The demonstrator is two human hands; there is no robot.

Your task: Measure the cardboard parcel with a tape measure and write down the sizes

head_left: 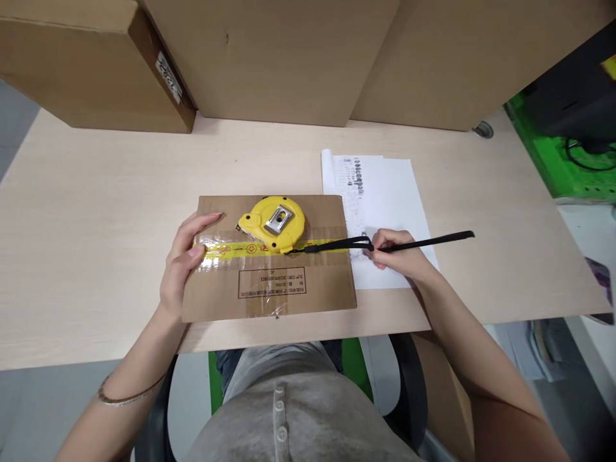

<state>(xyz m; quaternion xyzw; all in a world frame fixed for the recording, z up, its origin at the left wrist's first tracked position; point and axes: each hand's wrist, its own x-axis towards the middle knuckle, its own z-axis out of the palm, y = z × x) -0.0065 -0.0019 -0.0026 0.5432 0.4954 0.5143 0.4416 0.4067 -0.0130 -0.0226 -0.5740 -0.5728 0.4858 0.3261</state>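
A small cardboard box (269, 305) with yellow printed tape lies flat on the table in front of me. My left hand (181, 260) grips its left edge, thumb and a finger resting over the top. On the box sits a yellow tape measure (260, 218), metal clip facing up, and its black wrist strap (337, 244) stretches right towards my other hand. Closed in a writing grip, my right hand (397, 251) holds a long thin black pen (433, 241) over the white paper (385, 192). Its tip is hidden by the fingers and strap.
Large cardboard boxes (279, 64) stand along the back of the table (96, 256), one at the left (72, 77) bearing a white label. A green crate (577, 173) with dark items is at the right. The table's front edge runs close to my body.
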